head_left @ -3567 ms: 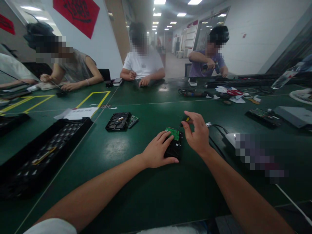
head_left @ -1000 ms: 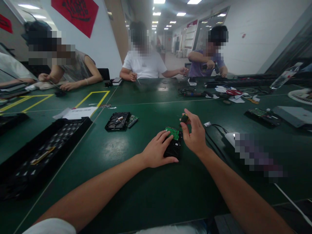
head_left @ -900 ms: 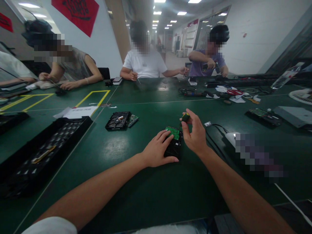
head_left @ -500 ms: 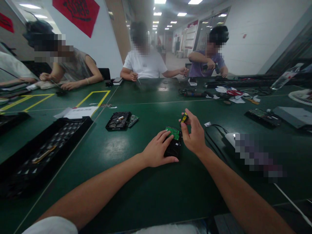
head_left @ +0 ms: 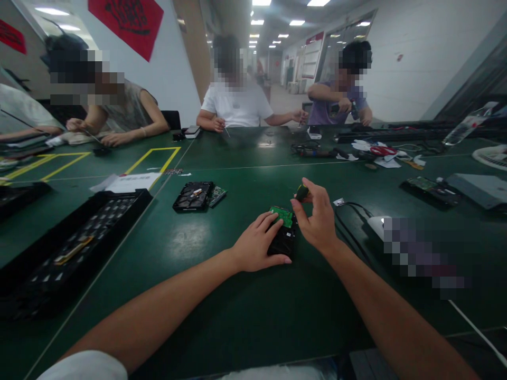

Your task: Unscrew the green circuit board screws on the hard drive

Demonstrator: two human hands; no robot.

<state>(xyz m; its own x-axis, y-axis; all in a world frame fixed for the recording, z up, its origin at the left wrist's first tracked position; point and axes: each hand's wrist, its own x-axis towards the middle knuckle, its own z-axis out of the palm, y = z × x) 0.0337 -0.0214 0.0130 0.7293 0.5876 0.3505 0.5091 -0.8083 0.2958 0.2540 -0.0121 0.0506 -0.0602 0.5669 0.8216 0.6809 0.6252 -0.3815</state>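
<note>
A black hard drive [head_left: 282, 244] with a green circuit board [head_left: 285, 217] lies on the green table in front of me. My left hand [head_left: 259, 241] holds it down, fingers spread over the board and thumb along the near edge. In my right hand [head_left: 316, 215], a small dark green and yellow screwdriver [head_left: 302, 192] is pinched between thumb and fingers. Its handle tilts above the right side of the board. The tip is too small and dark to make out.
Left of the drive lie another black drive [head_left: 193, 196] and a loose circuit board [head_left: 217, 197]. A long black tray [head_left: 119, 232] stands farther left. To the right are a cable [head_left: 348, 232], a blurred-out white object [head_left: 376, 226] and another drive [head_left: 430, 191]. Three people work across the table.
The screwdriver handle has turned in my right fingers, showing less yellow. My left hand stays on the drive. The whole view has shifted slightly.
</note>
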